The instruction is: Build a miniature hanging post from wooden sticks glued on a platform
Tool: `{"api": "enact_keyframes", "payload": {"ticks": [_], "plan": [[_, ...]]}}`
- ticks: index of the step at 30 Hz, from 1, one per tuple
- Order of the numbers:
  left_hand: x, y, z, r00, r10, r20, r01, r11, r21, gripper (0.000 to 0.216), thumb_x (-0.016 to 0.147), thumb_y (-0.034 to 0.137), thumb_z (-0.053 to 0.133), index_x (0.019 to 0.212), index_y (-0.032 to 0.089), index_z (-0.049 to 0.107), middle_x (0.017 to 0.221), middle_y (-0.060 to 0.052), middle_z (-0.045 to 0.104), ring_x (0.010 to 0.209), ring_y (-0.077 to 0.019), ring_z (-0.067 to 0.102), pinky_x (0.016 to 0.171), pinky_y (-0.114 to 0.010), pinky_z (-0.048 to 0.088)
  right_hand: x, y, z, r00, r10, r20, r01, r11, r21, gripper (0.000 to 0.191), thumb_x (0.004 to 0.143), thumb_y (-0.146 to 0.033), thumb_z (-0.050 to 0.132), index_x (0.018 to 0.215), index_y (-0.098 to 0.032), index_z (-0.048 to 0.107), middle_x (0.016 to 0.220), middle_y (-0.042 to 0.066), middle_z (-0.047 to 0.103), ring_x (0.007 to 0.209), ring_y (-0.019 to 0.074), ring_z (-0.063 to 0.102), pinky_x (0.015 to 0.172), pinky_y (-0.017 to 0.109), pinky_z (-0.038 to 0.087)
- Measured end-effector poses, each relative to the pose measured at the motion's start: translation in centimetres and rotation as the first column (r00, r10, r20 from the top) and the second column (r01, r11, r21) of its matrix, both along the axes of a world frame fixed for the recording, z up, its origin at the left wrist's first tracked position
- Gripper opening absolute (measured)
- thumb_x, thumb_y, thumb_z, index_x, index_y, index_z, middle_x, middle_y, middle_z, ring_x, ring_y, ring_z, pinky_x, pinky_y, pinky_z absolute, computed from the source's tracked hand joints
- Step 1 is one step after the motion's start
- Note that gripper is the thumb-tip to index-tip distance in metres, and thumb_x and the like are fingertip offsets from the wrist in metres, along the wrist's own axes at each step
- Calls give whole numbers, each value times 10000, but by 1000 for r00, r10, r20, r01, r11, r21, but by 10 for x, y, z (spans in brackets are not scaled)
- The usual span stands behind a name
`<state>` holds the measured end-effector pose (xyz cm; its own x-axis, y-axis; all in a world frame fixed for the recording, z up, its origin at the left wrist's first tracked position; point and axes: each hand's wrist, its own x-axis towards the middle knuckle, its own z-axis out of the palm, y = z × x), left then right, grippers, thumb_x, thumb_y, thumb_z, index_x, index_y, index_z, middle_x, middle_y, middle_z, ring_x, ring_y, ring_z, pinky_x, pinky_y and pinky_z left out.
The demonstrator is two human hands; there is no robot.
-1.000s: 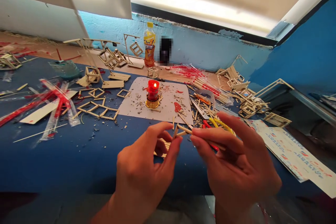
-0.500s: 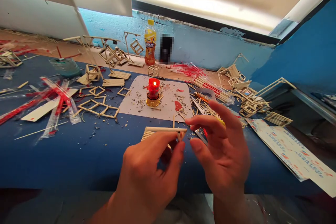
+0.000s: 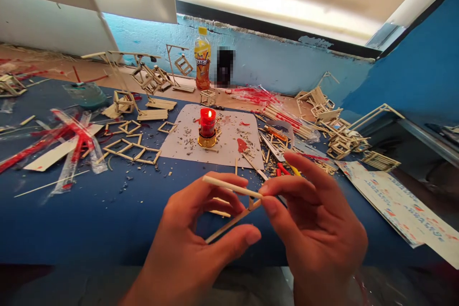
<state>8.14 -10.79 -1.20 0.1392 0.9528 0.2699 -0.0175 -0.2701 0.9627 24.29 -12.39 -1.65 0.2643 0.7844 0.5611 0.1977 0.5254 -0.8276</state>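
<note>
Blue table (image 3: 107, 220) littered; lit candle (image 3: 207, 126); blue wall (image 3: 272, 64).

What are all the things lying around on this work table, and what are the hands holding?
stick frame: one, pale wood, held between both hands
candle: one, red, lit, on the grey mat
grey mat: one, centre of the table
table: one, blue top
drink bottle: one, orange with yellow cap, by the back wall
flat stick frames: several, pale, left of the mat
stick models: a heap, pale, at right
red-striped wrappers: several, far left
printed sheets: a few, white, right edge
left hand: pinching the frame
right hand: pinching the frame's corner
</note>
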Motion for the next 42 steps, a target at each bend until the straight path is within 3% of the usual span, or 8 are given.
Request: {"api": "enact_keyframes", "payload": {"ticks": [7, 15, 21, 33, 38, 42], "plan": [[0, 4, 3, 993, -44, 114, 50, 997, -54, 356, 760, 26, 825, 960, 320, 848, 859, 36, 814, 689, -126, 766, 637, -172, 646, -7, -6, 4, 996, -77, 53, 75, 996, 41, 615, 812, 31, 727, 1361, -244, 693, 862, -56, 811, 758, 109, 782, 815, 206, 649], [5, 2, 0, 997, -4, 73, 2, 1000, 21, 357, 782, 4, 805, 896, 338, 858, 842, 35, 829, 746, -137, 765, 670, -202, 629, -9, -7, 3, 995, -52, 82, 48, 998, 40, 624, 814, 23, 719, 1375, -248, 677, 852, -64, 806, 750, 104, 779, 749, 181, 645], [3, 2, 1, 997, -12, 70, 10, 1000, 27, 376, 779, -18, 790, 873, 339, 859, 814, 50, 823, 694, -137, 748, 544, -199, 589, -3, -11, -1, 990, -24, 139, 23, 1000, 3, 623, 853, 13, 738, 1407, -259, 653, 869, -62, 815, 752, 102, 786, 803, 176, 634], [-1, 1, -1, 997, -48, 66, 50, 998, -32, 254, 841, 121, 838, 893, 369, 851, 852, 84, 824, 758, -107, 743, 677, -179, 571, -6, -16, -4, 997, -10, 80, 17, 996, -84, 581, 894, -69, 760, 1395, -347, 663, 885, -82, 817, 792, 112, 781, 844, 213, 607], [0, 2, -3, 990, -84, 112, 86, 996, -12, 300, 838, 131, 859, 953, 408, 851, 872, 95, 826, 792, -102, 743, 724, -171, 583, -7, -14, -3, 1000, -17, 21, 18, 998, -67, 600, 880, -37, 754, 1392, -338, 670, 896, -90, 820, 805, 87, 783, 845, 163, 612], [-1, 3, -7, 986, -70, 148, 78, 996, -51, 485, 736, 179, 955, 1123, 438, 817, 912, 95, 833, 817, -107, 759, 817, -168, 596, -10, -13, -1, 998, -49, -42, 47, 998, -43, 598, 868, -21, 750, 1370, -339, 687, 899, -98, 814, 803, 80, 783, 842, 164, 620]]}}
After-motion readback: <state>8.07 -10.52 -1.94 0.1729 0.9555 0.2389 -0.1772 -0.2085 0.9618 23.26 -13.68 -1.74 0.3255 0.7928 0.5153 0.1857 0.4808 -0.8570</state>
